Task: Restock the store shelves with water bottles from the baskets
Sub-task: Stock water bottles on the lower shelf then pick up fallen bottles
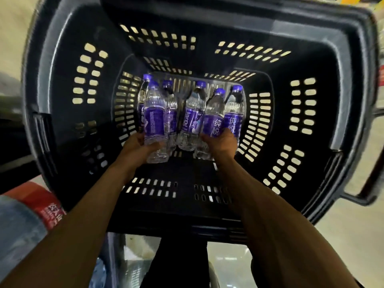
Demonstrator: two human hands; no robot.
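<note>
I look down into a deep black plastic basket (307,65) with slotted walls. Several clear water bottles with purple caps and purple labels stand on its floor. My left hand (136,145) grips the lower part of the nearest left water bottle (155,119). Around the base of a water bottle to the right of the middle (214,119), my right hand (221,142) curls its fingers. Other bottles (192,113) stand between and behind these two, and one (234,113) stands at the far right. Both forearms reach in from the basket's near side.
The basket's handle (361,196) hangs off its right side. A red object with white print (44,202) lies at the lower left, beside the basket. Pale floor (353,235) shows at the right and below the basket's near rim.
</note>
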